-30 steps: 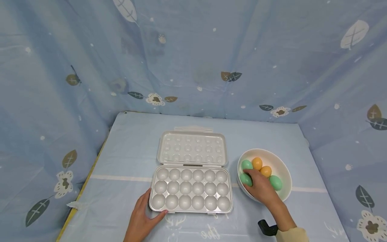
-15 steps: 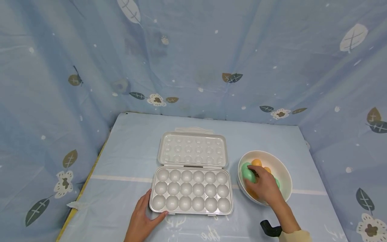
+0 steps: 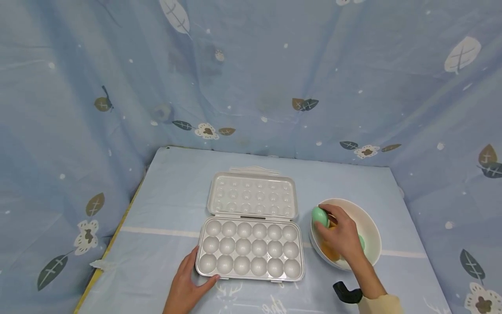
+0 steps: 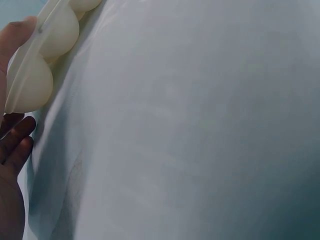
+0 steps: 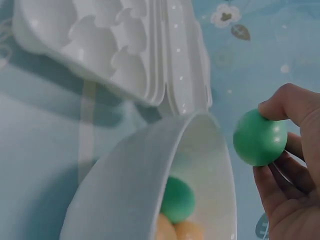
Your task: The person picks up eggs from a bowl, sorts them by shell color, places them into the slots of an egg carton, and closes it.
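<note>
A white egg tray point(image 3: 250, 248) lies open on the blue cloth, its cups bare and its lid point(image 3: 252, 196) folded back. My left hand point(image 3: 188, 283) rests against the tray's near left corner point(image 4: 30, 75), thumb along the front edge. To the right stands a white bowl point(image 3: 368, 224) with green and orange eggs point(image 5: 177, 200) inside. My right hand point(image 3: 341, 237) hovers over the bowl's left rim point(image 5: 150, 165) and pinches a green egg point(image 3: 320, 216) point(image 5: 260, 137) in its fingertips.
Blue leaf-print cloth covers the table point(image 3: 168, 205) and hangs as walls behind and on both sides. A yellow table edge point(image 3: 106, 248) shows at the left. A black wrist strap point(image 3: 347, 294) sits by my right sleeve.
My right hand has closed on a green egg in the bowl and lifted it up to the bowl's left rim. The left hand has stayed at the tray corner.
</note>
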The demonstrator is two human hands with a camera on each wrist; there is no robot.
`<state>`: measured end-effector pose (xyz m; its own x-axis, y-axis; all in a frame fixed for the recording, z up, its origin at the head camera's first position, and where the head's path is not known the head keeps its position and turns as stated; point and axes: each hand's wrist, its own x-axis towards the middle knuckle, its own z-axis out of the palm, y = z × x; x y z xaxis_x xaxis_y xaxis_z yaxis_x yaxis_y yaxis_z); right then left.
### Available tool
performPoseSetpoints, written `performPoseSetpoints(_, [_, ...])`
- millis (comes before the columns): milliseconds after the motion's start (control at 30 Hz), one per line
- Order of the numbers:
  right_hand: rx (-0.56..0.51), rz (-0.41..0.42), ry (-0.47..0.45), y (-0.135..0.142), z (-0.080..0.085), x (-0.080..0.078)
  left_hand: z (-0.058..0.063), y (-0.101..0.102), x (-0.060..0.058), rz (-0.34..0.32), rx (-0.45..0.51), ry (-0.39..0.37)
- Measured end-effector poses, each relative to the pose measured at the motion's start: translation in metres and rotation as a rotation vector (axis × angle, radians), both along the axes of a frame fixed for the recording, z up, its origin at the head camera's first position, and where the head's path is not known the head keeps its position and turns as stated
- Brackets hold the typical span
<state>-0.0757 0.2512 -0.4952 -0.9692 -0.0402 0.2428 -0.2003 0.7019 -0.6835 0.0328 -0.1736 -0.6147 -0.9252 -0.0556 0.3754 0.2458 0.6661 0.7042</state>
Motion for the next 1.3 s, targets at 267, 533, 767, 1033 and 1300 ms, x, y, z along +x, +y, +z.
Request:
performPoseSetpoints(267, [-0.136, 0.058, 0.028, -0.025, 0.009, -0.014, 0.002, 0.002, 0.000, 0.017, -0.004, -0.044])
performPoseSetpoints(533, [-0.247, 0.143, 0.022, -0.055, 0.012, -0.026, 0.002, 0.005, 0.000, 0.015, -0.001, -0.053])
performPoseSetpoints(767, [-0.326, 0.234, 0.032, -0.082, 0.005, -0.035, 0.000, 0.004, 0.000, 0.014, -0.002, -0.034])
performPoseSetpoints(1033, [-0.354, 0.299, 0.026, -0.119, 0.004, -0.037, 0.001, 0.003, 0.001, 0.020, -0.008, -0.015])
performPoseSetpoints(1300, [-0.369, 0.384, 0.055, -0.151, -0.007, -0.040, 0.003, 0.004, 0.003, 0.034, -0.006, -0.055])
